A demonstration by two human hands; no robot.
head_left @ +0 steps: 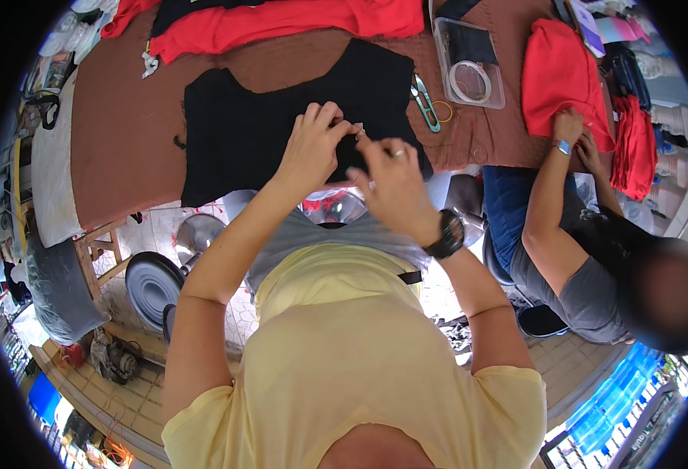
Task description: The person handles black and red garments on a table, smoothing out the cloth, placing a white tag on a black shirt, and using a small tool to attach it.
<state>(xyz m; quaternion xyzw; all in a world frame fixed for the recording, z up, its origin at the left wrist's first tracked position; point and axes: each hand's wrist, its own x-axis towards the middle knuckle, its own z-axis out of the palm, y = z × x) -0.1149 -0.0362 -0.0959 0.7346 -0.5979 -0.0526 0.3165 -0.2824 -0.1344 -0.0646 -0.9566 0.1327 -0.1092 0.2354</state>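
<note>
A black cut piece of fabric (238, 141) with a scooped neckline lies flat in front of me on the brown cloth-covered table (125, 141). Over its middle, my left hand (316, 144) pinches a small white piece (359, 127), too small to make out fully. Close on the right is my right hand (397, 184), slightly blurred, its index fingertip by the white piece and its thumb held apart. It wears a ring and a dark wristwatch (447, 234). Teal-handled thread snips (424, 102) lie just right of the fabric.
Behind the snips sits a clear plastic box (469, 66) with a white ring-shaped roll inside. Red garments (289, 31) lie along the far side. At the right, a seated co-worker (562, 258) handles red fabric (562, 70). A round black stool (155, 285) stands at lower left.
</note>
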